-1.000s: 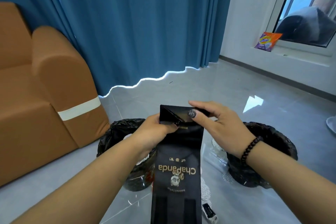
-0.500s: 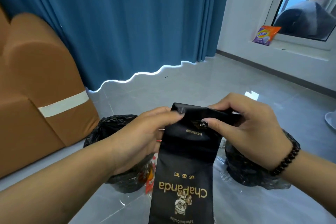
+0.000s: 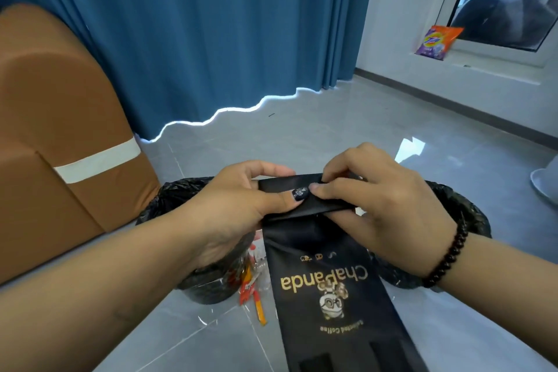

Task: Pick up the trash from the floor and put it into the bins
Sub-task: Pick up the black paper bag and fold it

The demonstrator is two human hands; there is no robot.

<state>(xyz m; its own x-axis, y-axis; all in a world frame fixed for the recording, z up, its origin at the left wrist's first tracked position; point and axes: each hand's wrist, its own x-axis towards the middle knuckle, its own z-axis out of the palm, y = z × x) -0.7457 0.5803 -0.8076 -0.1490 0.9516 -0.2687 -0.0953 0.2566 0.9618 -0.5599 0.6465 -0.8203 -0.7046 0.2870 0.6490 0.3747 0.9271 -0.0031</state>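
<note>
Right between my two hands there's a long black coffee bag (image 3: 326,290), the "ChaPanda" one. My left hand (image 3: 238,208) pinches the folded top edge with the thumb pressed flat on the front and the fingers curled behind. My right hand (image 3: 377,208) grips the same fold from the other side, fingertips curled over the top and thumb tucked underneath. So both hands are closed on the bag, neither is free. My guess is I'm rolling the top down to flatten it so it takes less room in a bin.

Orientation-wise, the long axis runs away from my body toward the fold, with the folded end pointing at the far side and the other end running out of the bottom of the view. The logo reads upside down from where I'm looking. It's held up in the air, off the floor (image 3: 317,130).

Below my hands sit two bins lined with black bags, the left bin (image 3: 169,202) and the right bin (image 3: 465,208), and the bag hangs roughly over the gap between them. Some red and orange wrappers (image 3: 250,284) lie on the floor just beside the left bin, so there's more to collect. Further out I see a brown sofa (image 3: 60,130), blue curtains (image 3: 211,24) and a detergent pouch (image 3: 437,42) on the window ledge.
</note>
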